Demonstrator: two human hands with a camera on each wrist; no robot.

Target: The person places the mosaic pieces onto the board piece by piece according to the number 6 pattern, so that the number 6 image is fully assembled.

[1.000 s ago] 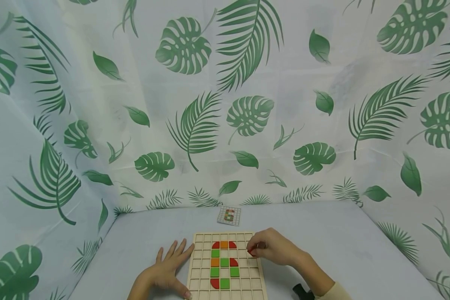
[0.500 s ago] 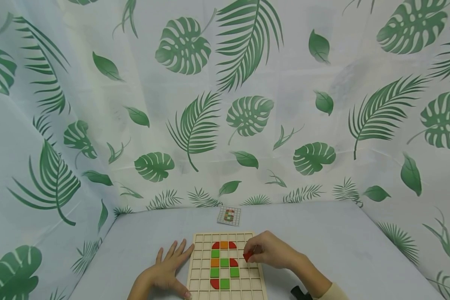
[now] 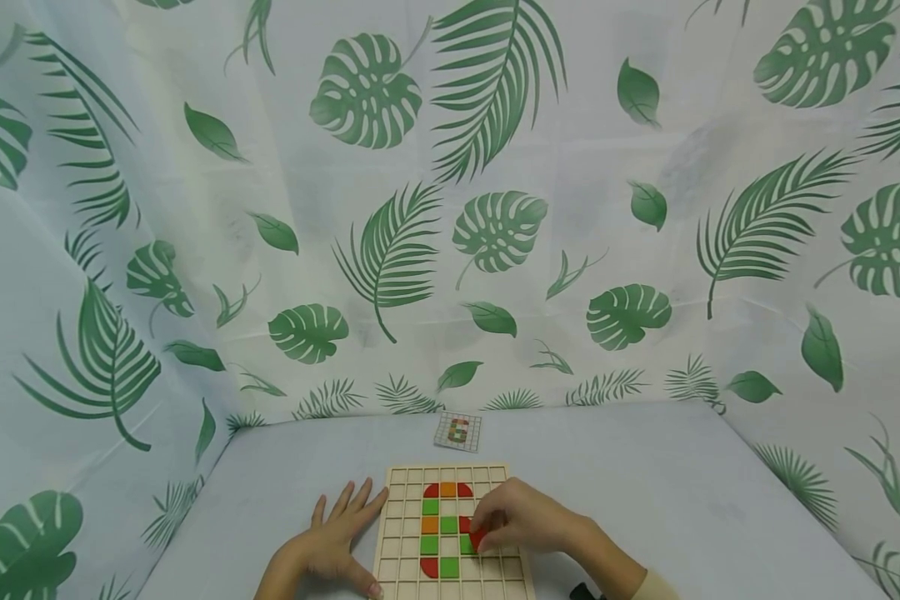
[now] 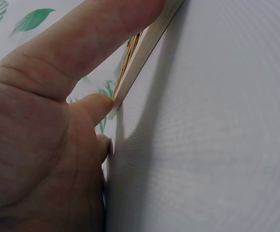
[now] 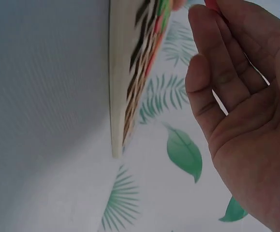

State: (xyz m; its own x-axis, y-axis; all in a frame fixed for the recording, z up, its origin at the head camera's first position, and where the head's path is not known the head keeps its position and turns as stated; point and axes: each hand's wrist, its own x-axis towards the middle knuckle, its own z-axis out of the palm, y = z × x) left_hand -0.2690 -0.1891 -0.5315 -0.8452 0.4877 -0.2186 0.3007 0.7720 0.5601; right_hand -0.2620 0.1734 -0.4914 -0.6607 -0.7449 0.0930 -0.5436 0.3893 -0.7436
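A wooden grid board [image 3: 502, 571] lies on the table with red, orange and green tiles in its middle columns. My left hand [image 3: 330, 542] is spread flat at its left side; in the left wrist view, thumb and a fingertip meet the board's edge [image 4: 135, 63]. Over the right part of the board, my right hand [image 3: 528, 517] pinches a red tile [image 3: 477, 539] between thumb and fingers. That tile overlaps a green tile [image 3: 466, 546] in the head view. At the top of the right wrist view, only a sliver of the red tile [image 5: 211, 4] shows.
Behind the board a small card [image 3: 458, 432] with a coloured grid pattern lies on the white-covered table [image 3: 615, 450]. A leaf-printed cloth [image 3: 495, 333] hangs at the back and sides. Something black [image 3: 583, 592] is under the right forearm.
My right hand has carried the red tile from the board's right edge leftward and nearer to me, over the tiled columns. The left hand and the board have stayed in place.
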